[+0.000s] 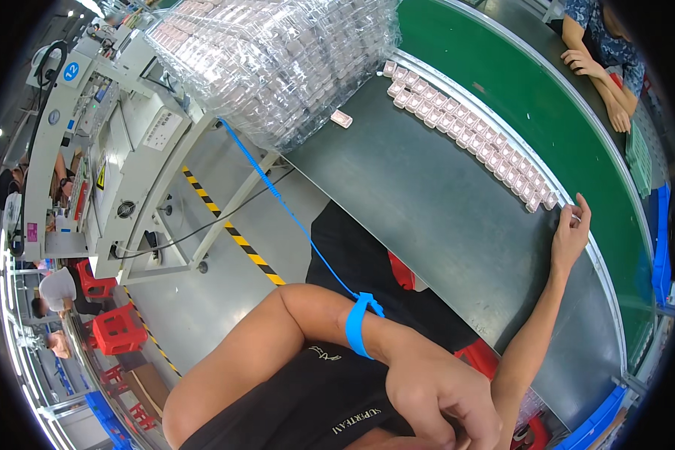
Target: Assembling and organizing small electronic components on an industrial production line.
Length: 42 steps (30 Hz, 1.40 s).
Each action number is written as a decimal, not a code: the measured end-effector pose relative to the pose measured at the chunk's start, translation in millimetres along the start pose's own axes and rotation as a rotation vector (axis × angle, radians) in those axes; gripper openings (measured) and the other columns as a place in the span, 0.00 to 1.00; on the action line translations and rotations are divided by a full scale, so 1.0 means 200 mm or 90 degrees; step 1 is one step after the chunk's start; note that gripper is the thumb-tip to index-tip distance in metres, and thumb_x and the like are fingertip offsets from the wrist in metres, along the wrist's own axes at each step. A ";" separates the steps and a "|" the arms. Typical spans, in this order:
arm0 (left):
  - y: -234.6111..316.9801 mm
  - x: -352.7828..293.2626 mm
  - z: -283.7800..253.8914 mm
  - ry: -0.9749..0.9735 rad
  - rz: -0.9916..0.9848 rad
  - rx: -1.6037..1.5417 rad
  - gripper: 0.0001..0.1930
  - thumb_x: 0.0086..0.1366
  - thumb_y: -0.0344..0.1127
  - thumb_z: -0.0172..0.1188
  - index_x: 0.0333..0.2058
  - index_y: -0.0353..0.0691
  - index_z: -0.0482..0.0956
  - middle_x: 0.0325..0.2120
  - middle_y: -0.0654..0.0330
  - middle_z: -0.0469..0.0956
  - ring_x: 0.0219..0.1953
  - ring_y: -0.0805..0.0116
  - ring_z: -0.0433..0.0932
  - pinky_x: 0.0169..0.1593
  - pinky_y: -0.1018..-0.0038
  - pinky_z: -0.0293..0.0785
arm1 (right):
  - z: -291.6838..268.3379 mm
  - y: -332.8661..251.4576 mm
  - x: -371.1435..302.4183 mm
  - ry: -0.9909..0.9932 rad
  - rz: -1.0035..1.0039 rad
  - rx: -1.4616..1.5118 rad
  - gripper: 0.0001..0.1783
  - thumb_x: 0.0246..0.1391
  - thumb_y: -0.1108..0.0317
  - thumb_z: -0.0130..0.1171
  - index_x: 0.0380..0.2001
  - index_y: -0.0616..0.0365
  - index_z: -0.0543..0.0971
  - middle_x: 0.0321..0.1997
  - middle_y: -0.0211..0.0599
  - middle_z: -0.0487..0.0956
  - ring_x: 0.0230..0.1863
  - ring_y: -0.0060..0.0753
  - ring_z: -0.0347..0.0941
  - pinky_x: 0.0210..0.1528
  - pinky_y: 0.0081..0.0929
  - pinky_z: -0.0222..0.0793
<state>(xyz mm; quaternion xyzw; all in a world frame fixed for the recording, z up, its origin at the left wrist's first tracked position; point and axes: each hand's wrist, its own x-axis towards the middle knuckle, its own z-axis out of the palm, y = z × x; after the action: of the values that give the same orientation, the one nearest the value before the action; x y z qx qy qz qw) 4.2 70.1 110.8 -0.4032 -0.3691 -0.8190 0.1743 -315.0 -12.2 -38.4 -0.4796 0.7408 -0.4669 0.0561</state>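
Left grip [439, 382] curls, contents unclear; right grip [570, 238], loosely bent, flanks pink pieces [463, 140], rows slanting down rightward

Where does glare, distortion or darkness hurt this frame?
Head view: bright glare streaks on the clear-wrapped stack; head view: edges of the green conveyor bow, likely fisheye distortion; head view: corners go black; head view: small pink parts can be told apart, but fine detail is too small to judge.

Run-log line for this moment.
right hand: by row end; pale-pink plastic parts: rowed along metal rail; left hand: curled, contents unclear
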 end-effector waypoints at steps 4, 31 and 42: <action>0.13 -0.13 -0.03 0.116 -0.047 0.092 0.13 0.74 0.42 0.62 0.43 0.38 0.87 0.39 0.57 0.83 0.42 0.57 0.81 0.52 0.61 0.72 | -0.01 -0.02 0.00 0.002 0.013 -0.005 0.22 0.68 0.66 0.60 0.63 0.58 0.76 0.40 0.30 0.79 0.30 0.17 0.68 0.36 0.22 0.69; 0.65 -1.00 -0.50 1.004 -0.393 1.541 0.08 0.66 0.36 0.60 0.44 0.46 0.79 0.33 0.54 0.79 0.31 0.51 0.82 0.35 0.56 0.78 | 0.01 -0.08 -0.02 0.000 0.009 -0.002 0.22 0.66 0.68 0.59 0.62 0.58 0.77 0.40 0.31 0.78 0.30 0.19 0.69 0.36 0.23 0.70; 0.43 -0.75 -0.44 0.925 -0.215 1.315 0.18 0.64 0.27 0.62 0.54 0.36 0.79 0.41 0.53 0.83 0.41 0.65 0.83 0.46 0.70 0.79 | -0.02 -0.13 -0.02 0.081 -0.001 -0.096 0.22 0.60 0.66 0.56 0.58 0.51 0.80 0.52 0.51 0.80 0.49 0.52 0.80 0.53 0.42 0.75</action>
<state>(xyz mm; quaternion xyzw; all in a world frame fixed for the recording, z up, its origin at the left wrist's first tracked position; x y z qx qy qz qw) 100.1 -54.5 -2.9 0.5106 -0.6989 -0.1953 0.4612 -298.7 -8.6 -18.3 -0.4526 0.7756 -0.4392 -0.0279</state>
